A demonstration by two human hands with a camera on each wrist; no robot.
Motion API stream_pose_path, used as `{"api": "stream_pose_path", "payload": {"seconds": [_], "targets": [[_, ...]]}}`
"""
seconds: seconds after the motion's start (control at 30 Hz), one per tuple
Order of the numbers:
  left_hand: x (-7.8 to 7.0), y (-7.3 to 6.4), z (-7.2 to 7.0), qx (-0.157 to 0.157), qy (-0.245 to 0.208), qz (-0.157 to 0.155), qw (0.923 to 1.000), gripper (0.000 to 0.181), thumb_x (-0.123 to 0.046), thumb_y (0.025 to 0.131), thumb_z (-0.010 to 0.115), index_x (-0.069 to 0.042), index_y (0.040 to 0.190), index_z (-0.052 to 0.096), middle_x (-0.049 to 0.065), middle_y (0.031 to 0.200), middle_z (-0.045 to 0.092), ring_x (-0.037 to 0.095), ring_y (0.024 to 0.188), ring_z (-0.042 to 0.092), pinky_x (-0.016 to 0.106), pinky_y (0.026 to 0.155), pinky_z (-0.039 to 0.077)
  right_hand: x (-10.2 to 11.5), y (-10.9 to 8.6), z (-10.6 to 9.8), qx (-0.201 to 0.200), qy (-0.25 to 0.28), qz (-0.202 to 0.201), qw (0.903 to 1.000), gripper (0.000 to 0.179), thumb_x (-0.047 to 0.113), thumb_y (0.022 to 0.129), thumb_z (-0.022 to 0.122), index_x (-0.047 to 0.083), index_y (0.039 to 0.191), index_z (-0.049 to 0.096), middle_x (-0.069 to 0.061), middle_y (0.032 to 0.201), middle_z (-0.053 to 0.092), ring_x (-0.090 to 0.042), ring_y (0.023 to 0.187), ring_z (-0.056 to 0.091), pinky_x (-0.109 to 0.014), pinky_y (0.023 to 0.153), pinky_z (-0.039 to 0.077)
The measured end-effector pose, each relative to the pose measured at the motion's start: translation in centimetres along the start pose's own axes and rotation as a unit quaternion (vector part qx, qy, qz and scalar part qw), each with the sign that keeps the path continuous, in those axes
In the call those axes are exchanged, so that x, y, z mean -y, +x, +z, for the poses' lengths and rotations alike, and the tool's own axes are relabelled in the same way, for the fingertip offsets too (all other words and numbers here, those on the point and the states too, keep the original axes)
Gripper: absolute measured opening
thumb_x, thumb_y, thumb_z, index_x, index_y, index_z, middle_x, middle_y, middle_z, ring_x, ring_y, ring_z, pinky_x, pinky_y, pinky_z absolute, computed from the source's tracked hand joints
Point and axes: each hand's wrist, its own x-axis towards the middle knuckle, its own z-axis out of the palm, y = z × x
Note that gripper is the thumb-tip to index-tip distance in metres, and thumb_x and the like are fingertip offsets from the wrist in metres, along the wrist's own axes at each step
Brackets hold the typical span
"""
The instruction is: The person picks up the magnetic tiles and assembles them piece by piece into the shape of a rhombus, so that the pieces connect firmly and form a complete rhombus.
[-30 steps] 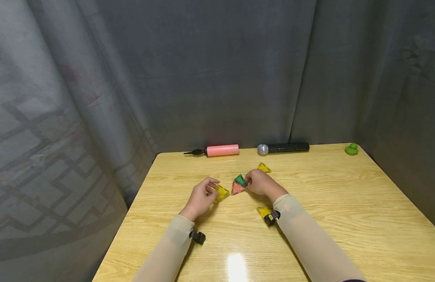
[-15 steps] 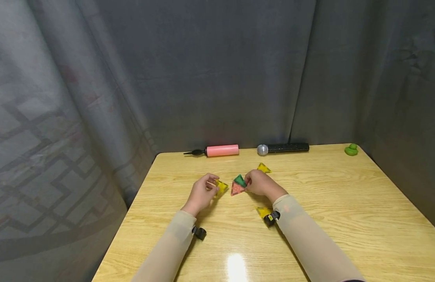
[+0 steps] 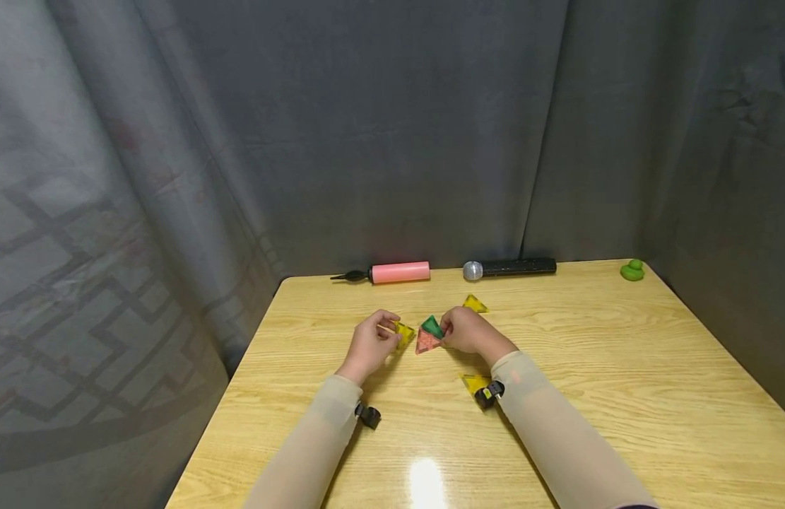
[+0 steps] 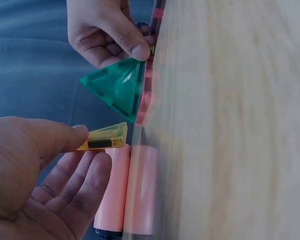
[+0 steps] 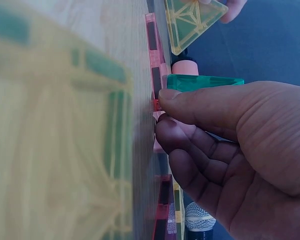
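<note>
Left hand (image 3: 369, 344) pinches a yellow triangle tile (image 3: 403, 332) above the table (image 3: 621, 367); right hand (image 3: 466, 330) grips the upright green tile (image 3: 432, 326) standing on the pink tile (image 3: 426, 342).

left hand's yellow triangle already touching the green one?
No. In the left wrist view the yellow triangle pinched by the left hand sits apart from the green triangle.

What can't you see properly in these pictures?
- Head view: the yellow triangle near the right sleeve is partly hidden by the wrist camera.
- Right wrist view: a big yellow blur fills the left side, too close to focus.
- Head view: the green toy is too small to identify.
</note>
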Motion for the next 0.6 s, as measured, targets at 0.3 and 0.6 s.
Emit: {"api": "stream_pose_path", "payload": {"seconds": [0.3,0.6], "targets": [[0.07,0.2,0.59,-0.005,0.007,0.0,1.0,0.033,-0.006,0.096,0.077,-0.006,0.127,0.068,0.003,0.106,0.065,0.016,0.087,0.068,0.031,0.066,0.061,-0.03,0.12,0.06,-0.001,-0.005,0.0,1.0,0.02,0.007,0.088,0.085,0.01,0.078,0.068,-0.001,0.067,0.053,-0.018,0.064,0.047,-0.035,0.065,0.041],[-0.18,0.09,0.83,-0.007,0.011,0.001,0.9999,0.032,-0.006,0.096,0.077,-0.006,0.127,0.068,0.003,0.106,0.064,0.016,0.088,0.068,0.031,0.067,0.061,-0.09,0.17,0.05,0.003,-0.009,0.0,1.0,0.019,0.007,0.088,0.084,0.01,0.079,0.068,-0.002,0.068,0.054,-0.018,0.064,0.047,-0.036,0.065,0.041]]}}
